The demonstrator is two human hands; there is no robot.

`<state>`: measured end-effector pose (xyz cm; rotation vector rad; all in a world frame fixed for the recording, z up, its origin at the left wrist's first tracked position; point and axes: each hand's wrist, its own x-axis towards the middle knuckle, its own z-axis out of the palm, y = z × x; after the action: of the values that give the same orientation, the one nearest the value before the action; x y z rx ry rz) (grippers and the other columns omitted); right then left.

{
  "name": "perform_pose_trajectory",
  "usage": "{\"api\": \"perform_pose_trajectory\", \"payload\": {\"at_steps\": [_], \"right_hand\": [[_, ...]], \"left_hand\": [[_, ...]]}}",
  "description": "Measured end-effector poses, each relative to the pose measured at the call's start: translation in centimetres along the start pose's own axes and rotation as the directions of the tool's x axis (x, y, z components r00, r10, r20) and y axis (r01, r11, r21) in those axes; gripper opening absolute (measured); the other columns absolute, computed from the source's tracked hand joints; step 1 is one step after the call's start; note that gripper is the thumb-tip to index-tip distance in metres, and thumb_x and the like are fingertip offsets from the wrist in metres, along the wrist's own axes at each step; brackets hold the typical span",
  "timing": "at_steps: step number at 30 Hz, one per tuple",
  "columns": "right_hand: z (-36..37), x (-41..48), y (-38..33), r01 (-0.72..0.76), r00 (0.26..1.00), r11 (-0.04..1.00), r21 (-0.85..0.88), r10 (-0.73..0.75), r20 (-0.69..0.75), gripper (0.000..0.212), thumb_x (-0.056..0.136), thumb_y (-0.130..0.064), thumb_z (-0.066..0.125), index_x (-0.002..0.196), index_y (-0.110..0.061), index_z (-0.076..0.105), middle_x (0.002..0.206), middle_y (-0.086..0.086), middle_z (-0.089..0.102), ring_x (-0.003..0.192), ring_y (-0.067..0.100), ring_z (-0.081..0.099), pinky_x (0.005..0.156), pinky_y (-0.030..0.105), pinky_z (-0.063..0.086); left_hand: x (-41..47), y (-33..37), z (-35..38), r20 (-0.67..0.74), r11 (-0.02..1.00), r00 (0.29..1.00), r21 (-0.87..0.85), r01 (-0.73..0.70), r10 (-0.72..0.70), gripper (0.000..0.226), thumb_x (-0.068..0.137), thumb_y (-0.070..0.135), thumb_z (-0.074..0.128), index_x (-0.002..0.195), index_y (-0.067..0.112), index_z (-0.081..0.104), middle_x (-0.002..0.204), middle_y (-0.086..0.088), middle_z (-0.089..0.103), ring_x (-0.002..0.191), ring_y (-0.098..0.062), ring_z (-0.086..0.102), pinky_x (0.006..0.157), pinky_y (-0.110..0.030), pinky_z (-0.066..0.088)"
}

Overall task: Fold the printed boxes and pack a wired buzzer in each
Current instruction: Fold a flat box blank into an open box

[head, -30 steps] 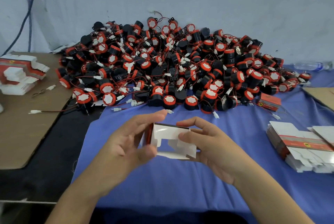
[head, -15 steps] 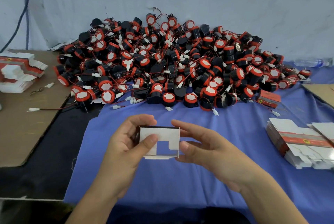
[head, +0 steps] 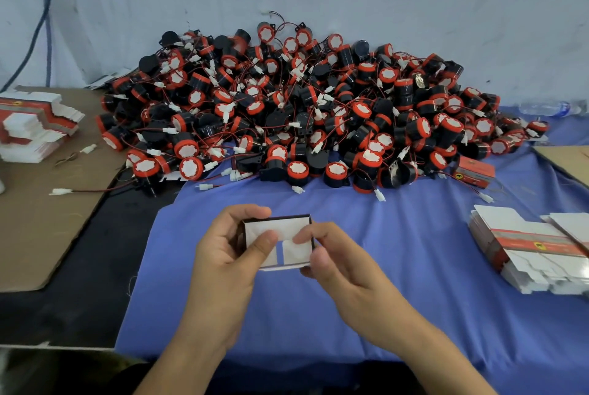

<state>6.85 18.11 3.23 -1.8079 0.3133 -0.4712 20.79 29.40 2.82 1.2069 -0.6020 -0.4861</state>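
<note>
A small printed box (head: 294, 249), white inside with dark edges, is held above the blue cloth with its end flaps facing me. My left hand (head: 228, 254) grips its left side, thumb pressing a white flap inward. My right hand (head: 331, 262) pinches its right side, with a fingertip on the flaps and the thumb at the lower corner. Behind it lies a large heap of black and red wired buzzers (head: 302, 114) against the wall. No buzzer is in either hand.
A stack of flat printed boxes (head: 529, 251) lies on the blue cloth (head: 398, 315) at right, another stack (head: 35, 123) on brown cardboard (head: 41, 219) at left. One folded red box (head: 475, 171) sits by the heap's right edge. A plastic bottle (head: 548, 107) lies far right.
The box has been squared up and its end flaps pushed inward, closing the gap seen before. Both hands stayed on it and moved closer together.
</note>
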Motion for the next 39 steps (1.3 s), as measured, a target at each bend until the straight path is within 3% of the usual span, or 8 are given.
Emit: {"api": "perform_pose_trajectory", "payload": {"at_steps": [3,7,10,14,19,25,28,39], "right_hand": [[0.4,-0.3,0.0,0.037,0.997,0.999,0.036,-0.034,-0.075,0.035,0.089,-0.055,0.07,0.11,-0.029,0.061,0.104,-0.012,0.065,0.092,0.014,0.061,0.077,0.024,0.056],[2.0,0.1,0.4,0.059,0.939,0.975,0.215,0.018,-0.343,0.026,0.092,-0.033,0.071,0.109,-0.025,0.053,0.101,0.001,0.068,0.098,0.025,0.067,0.071,0.043,0.064],[2.6,0.1,0.3,0.068,0.903,0.941,0.333,0.084,-0.421,0.039,0.094,-0.011,0.072,0.117,-0.036,0.052,0.108,0.003,0.071,0.103,0.025,0.071,0.068,0.038,0.063],[2.9,0.1,0.0,0.072,0.875,0.961,0.268,0.068,-0.479,0.034,0.093,-0.004,0.071,0.111,-0.03,0.061,0.104,0.004,0.073,0.1,0.026,0.072,0.067,0.041,0.064],[3.4,0.3,-0.3,0.03,0.822,0.982,0.186,0.082,-0.563,0.039,0.089,0.003,0.068,0.107,-0.03,0.057,0.097,0.002,0.074,0.091,0.022,0.074,0.072,0.053,0.063],[3.8,0.0,0.4,-0.059,0.811,0.868,0.492,0.329,-0.483,0.06,0.074,-0.029,0.085,0.122,-0.048,0.054,0.13,0.002,0.064,0.108,0.017,0.072,0.088,0.041,0.061],[4.0,-0.1,0.8,-0.05,0.855,0.701,0.712,0.398,-0.332,0.079,0.06,-0.029,0.086,0.131,-0.036,0.051,0.111,0.013,0.075,0.098,0.024,0.075,0.084,0.03,0.059],[4.8,0.5,1.8,0.063,0.763,0.764,0.642,0.378,-0.524,0.062,0.06,-0.017,0.069,0.113,-0.049,0.059,0.081,0.0,0.072,0.072,0.017,0.064,0.068,0.03,0.057]], "left_hand": [[-0.3,-0.1,0.2,0.023,1.0,1.0,-0.001,0.0,0.0,0.026,0.09,0.002,0.069,0.099,0.027,0.071,0.097,0.0,0.072,0.094,-0.023,0.07,0.081,-0.038,0.059],[-1.4,-0.1,1.6,0.072,1.0,0.997,-0.023,-0.002,0.004,0.02,0.093,0.042,0.062,0.105,0.028,0.07,0.108,0.001,0.07,0.106,-0.025,0.068,0.086,-0.042,0.058],[-1.8,-0.1,2.3,0.081,0.998,0.995,-0.006,-0.059,0.059,0.017,0.09,0.024,0.063,0.106,0.032,0.066,0.111,0.003,0.069,0.109,-0.023,0.069,0.087,-0.047,0.059],[-2.2,-0.7,2.9,0.072,0.993,0.991,-0.009,-0.114,0.114,0.034,0.089,0.0,0.063,0.108,0.028,0.063,0.113,0.002,0.069,0.107,-0.025,0.071,0.079,-0.031,0.061],[-2.8,-1.4,3.9,-0.003,0.988,0.988,0.027,-0.155,0.155,0.048,0.089,-0.022,0.058,0.108,0.022,0.063,0.113,-0.001,0.069,0.109,-0.029,0.07,0.08,-0.04,0.063],[-2.6,-1.1,3.8,-0.075,0.991,0.988,0.012,-0.132,0.132,0.031,0.091,-0.002,0.066,0.103,0.027,0.066,0.107,-0.001,0.07,0.102,-0.025,0.072,0.076,-0.034,0.062],[-2.3,-0.8,3.6,-0.107,0.991,0.985,0.018,-0.135,0.136,0.021,0.09,0.011,0.068,0.102,0.028,0.067,0.105,0.004,0.069,0.097,-0.013,0.069,0.078,-0.021,0.056],[-3.5,-1.5,4.3,-0.133,0.984,0.981,0.121,-0.127,0.143,0.04,0.097,-0.001,0.061,0.1,0.039,0.065,0.103,0.009,0.068,0.095,-0.008,0.067,0.076,-0.013,0.051]]}}
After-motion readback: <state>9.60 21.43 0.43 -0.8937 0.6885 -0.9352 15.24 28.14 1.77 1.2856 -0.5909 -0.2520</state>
